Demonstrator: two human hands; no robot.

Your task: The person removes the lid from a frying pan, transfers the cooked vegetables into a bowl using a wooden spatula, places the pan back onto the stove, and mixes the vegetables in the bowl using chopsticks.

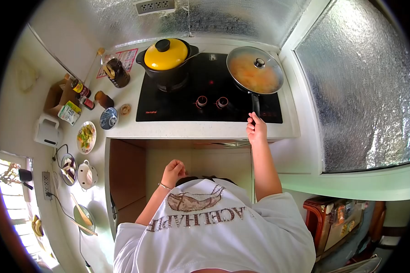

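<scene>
My right hand [257, 127] is closed round the black handle of a frying pan [255, 102] on the right side of the cooktop. A glass lid [243, 68] with a black knob covers the pan, and orange-coloured food shows blurrily through it. My left hand [174, 172] hangs in front of my body below the counter edge, its fingers curled in; whether anything is inside them I cannot make out. On the cooktop's left side stands a black pot [171, 78] under a yellow lid [166, 57].
The black cooktop [200, 91] has two lit knobs at its middle. Left of it are a dark bottle [118, 75], a blue patterned bowl [108, 118], a plate of chopped vegetables [86, 138], and a green bowl [84, 219] with wooden utensils. A foil-like panel [360, 91] rises at right.
</scene>
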